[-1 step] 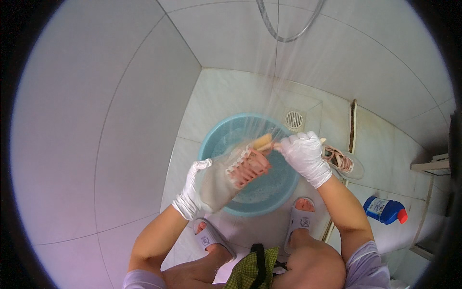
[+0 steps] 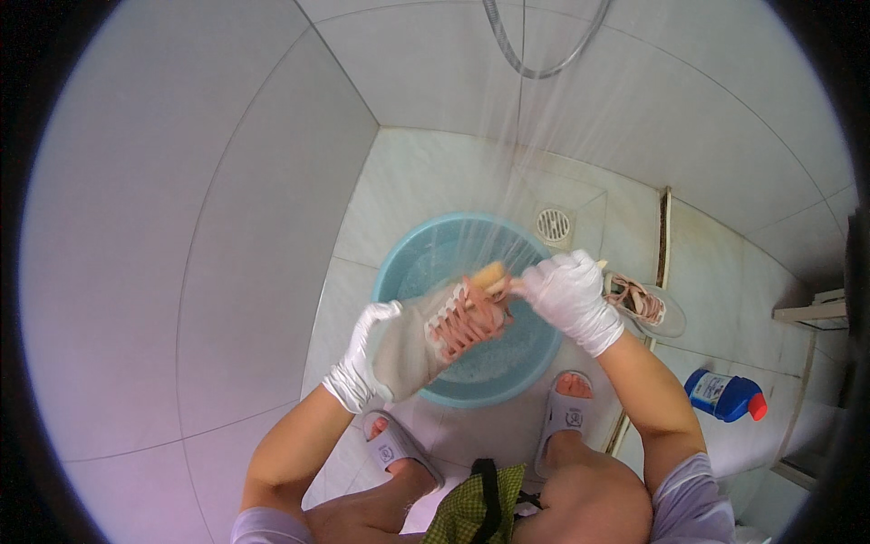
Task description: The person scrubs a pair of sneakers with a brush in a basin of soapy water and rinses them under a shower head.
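Over the blue basin (image 2: 412, 263), the left hand (image 2: 362, 349) has its fingers clamped on the shoe (image 2: 435, 335) while the right hand (image 2: 566, 295) grips what looks like a brush (image 2: 489, 274) (partly hidden). Running water could loosen either wet glove's hold, dropping the shoe into the basin.

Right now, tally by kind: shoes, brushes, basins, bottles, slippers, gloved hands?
Shoes: 2, one held by the left hand over the basin, shoe in hand, other shoe on the floor
Brushes: 1, brush in the right hand
Basins: 1
Bottles: 1, blue bottle
Slippers: 2, left slipper, right slipper
Gloved hands: 2
Total: 9
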### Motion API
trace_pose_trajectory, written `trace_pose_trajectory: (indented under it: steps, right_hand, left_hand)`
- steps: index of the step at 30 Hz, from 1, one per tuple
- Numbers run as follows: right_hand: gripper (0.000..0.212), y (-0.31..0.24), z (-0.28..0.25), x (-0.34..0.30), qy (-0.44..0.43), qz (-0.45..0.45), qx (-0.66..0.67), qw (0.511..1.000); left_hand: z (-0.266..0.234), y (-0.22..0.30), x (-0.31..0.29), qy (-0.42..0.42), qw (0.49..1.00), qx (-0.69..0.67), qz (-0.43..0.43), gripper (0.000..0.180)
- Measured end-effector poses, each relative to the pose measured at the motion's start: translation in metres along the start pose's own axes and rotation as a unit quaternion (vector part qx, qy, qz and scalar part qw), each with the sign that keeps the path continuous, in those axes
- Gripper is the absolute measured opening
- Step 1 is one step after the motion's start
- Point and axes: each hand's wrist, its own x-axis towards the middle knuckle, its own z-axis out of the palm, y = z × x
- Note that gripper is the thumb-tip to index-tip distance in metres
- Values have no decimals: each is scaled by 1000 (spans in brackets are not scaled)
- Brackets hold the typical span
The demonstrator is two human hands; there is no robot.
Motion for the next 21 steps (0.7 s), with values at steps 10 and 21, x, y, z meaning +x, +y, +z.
trace_pose_trajectory:
  steps: [10, 21]
  right_hand:
    - [53, -31, 28, -18, -275, 251, 345, 861]
    - [47, -57, -67, -23, -310, 183, 327, 874]
  left_hand:
    - [8, 8, 11, 63, 978, 81, 182, 88]
    - [-29, -19, 25, 12, 971, -234, 44, 71]
